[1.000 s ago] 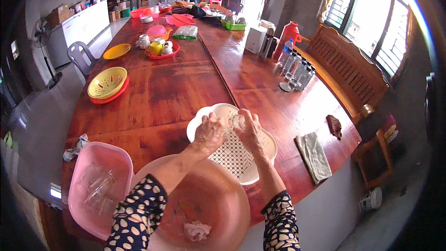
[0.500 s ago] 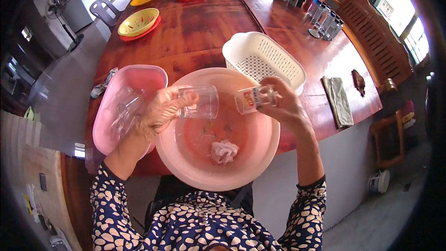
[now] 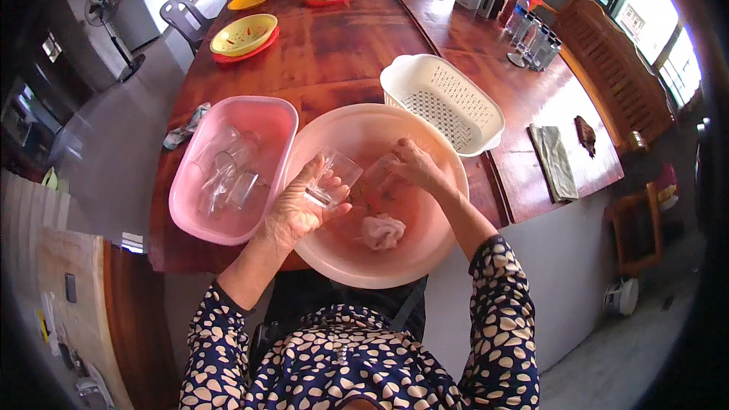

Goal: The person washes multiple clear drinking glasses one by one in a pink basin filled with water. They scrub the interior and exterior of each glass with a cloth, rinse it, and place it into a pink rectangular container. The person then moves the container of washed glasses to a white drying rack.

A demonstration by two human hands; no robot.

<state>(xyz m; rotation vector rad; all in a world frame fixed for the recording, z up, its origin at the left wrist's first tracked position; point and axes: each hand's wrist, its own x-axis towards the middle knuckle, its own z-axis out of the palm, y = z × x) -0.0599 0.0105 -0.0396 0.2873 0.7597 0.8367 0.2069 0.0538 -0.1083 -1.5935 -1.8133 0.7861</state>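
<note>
A clear drinking glass (image 3: 339, 169) rests tilted in my left hand (image 3: 292, 209), fingers curled beneath it, over the left side of the round pale-pink basin (image 3: 334, 269). Inside that basin, my right hand (image 3: 416, 165) reaches down and grips a second clear glass (image 3: 377, 173) by its upper part; its outline is faint against the pink. A wet, crumpled whitish cloth (image 3: 383, 232) lies in the basin below both hands. To the left, a pink rectangular tub (image 3: 178, 201) holds several clear glasses (image 3: 220, 171).
A white perforated basket (image 3: 486, 118) stands behind the basin on the right. Several glass jars (image 3: 535, 42) and a folded grey-green cloth (image 3: 553, 162) lie farther right on the wooden table (image 3: 326, 68). A yellow colander (image 3: 244, 35) sits at the far left.
My right hand has lowered its glass into the basin. My left hand has turned palm-up, its glass now tilted. The view has shifted slightly, showing the tub farther right.
</note>
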